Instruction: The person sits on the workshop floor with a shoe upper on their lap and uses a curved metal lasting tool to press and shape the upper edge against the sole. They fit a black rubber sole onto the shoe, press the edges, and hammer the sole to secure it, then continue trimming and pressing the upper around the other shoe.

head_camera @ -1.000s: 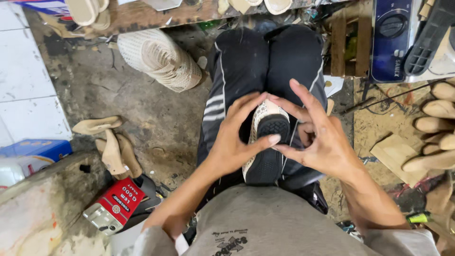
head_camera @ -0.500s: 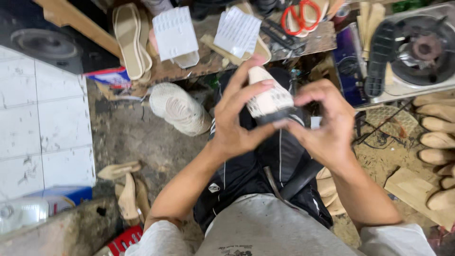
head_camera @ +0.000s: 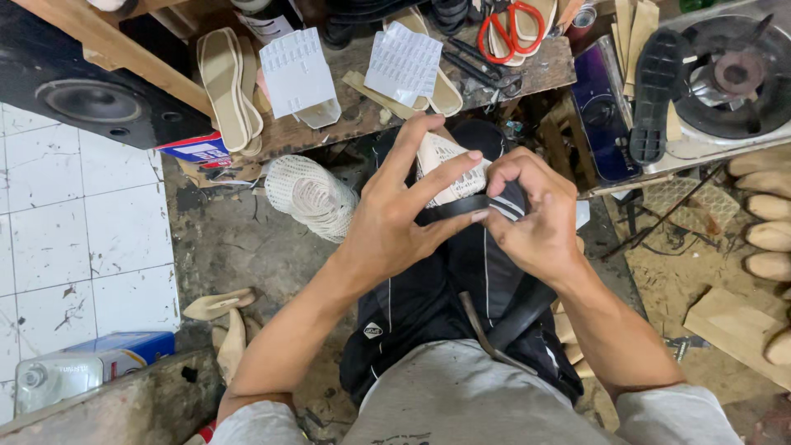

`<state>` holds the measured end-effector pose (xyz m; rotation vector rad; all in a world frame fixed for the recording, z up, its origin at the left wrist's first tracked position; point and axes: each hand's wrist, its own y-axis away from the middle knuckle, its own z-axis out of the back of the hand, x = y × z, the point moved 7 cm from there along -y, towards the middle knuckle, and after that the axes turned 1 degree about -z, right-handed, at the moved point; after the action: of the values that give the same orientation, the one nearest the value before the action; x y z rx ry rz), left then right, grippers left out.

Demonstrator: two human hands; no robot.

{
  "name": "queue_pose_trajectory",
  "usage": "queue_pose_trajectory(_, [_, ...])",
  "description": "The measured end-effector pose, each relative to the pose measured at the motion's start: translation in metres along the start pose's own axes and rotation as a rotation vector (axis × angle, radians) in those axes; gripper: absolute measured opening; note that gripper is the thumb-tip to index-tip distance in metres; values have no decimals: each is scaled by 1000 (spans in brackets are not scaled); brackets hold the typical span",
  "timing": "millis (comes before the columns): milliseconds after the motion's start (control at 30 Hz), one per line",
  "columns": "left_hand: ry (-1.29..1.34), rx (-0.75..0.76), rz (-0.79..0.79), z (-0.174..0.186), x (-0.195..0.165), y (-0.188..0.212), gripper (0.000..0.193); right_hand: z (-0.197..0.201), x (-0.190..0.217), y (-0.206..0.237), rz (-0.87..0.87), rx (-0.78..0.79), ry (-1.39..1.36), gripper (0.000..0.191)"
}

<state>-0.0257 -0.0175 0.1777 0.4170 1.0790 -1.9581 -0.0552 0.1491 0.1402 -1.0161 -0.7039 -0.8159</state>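
Head view shows both hands meeting over the lap, on a pale shoe sole (head_camera: 449,169) with a black strap (head_camera: 461,206) across it. The left hand (head_camera: 395,218) comes from lower left, its fingers spread wide and long; thumb and fingertips press against the sole and strap. The right hand (head_camera: 535,218) comes from lower right, fingers curled, pinching the strap end just beside the sole. The sole is held above the black trousers (head_camera: 428,297), tilted. Beyond the sole lies a wooden bench (head_camera: 346,124) with red scissors (head_camera: 515,25).
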Motion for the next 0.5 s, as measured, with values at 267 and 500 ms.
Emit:
queue_pose_trajectory(267, [-67,-98,-36,-5,2,9,53,-1,-15,5,-92,-7,-180,34])
queue_pose_trajectory(500, [-11,-99,157,12,14,15,47,-17,-3,-3,28,-18,-3,41])
